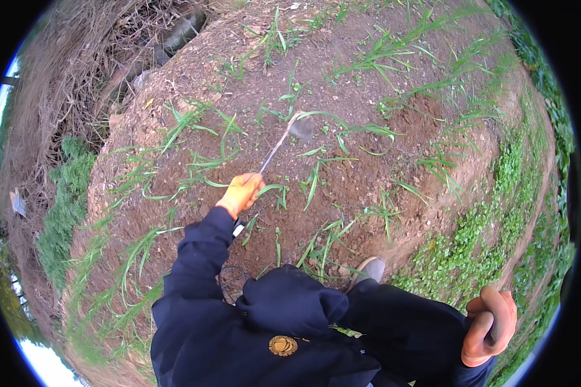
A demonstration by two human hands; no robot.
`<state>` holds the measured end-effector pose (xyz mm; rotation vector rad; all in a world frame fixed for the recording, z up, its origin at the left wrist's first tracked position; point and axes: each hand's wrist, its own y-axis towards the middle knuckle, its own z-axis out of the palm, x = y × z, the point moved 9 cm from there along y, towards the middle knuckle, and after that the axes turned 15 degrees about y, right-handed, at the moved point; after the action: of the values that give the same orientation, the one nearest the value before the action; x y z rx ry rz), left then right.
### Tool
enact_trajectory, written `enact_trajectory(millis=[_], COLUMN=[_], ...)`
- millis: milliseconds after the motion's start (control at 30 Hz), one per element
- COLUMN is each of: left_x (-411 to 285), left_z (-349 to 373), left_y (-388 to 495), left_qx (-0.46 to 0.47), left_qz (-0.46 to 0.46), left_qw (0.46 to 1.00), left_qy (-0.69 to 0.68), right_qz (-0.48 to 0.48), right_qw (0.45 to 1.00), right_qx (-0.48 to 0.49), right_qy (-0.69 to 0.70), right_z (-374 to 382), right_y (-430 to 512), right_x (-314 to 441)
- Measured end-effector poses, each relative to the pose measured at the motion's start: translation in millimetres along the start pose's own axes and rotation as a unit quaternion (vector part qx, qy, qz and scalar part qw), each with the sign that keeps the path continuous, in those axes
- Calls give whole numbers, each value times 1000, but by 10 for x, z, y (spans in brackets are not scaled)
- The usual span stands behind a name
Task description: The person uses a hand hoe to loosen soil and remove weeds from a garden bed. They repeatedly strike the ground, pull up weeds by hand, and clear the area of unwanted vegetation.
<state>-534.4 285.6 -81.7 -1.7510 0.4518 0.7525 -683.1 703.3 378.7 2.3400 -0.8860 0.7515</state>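
Note:
My left hand (pixel 242 193), in what looks like an orange glove, grips the handle of a small hand hoe (pixel 282 142). The hoe's metal blade (pixel 302 127) is motion-blurred over the soil, among thin green shoots. Whether the blade touches the ground I cannot tell. Long-leaved grass-like plants (pixel 314 181) grow close by the hand. My right hand (pixel 493 325) is away at the lower right, beside my dark trouser leg. Its fingers are loosely curled, and nothing shows in them.
Rows of similar plants (pixel 377 60) cross the brown soil (pixel 339 140). Dry brush (pixel 63 82) is heaped at the upper left beside a feathery green shrub (pixel 68 208). Low leafy ground cover (pixel 465 242) spreads on the right. My shoe (pixel 370 269) stands near some shoots.

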Motion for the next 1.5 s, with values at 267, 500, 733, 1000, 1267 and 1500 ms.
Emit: enact_trajectory(millis=[267,500,733,1000,1267,1500], left_x=[331,530,63,376,393,-400], left_z=[-193,-303,-57,-555,-786,-136], left_y=[-130,-730,-195,-403,-765,16], left_qx=[-27,-48,-43,-142,-142,-153], left_qz=[-94,-140,6,68,48,137], left_qw=[994,987,997,893,927,909], left_qy=[53,61,70,421,344,363], right_qz=[16,38,48,53,58,44], right_qw=[999,998,998,998,997,998], right_qx=[-19,-23,-25,-37,-43,-18], right_qy=[-32,-54,-36,-27,-32,-35], right_z=[-167,-270,-247,-299,-295,-211], right_y=[-162,-265,-247,-296,-268,-223], right_x=[-38,-109,-101,-163,-187,-95])
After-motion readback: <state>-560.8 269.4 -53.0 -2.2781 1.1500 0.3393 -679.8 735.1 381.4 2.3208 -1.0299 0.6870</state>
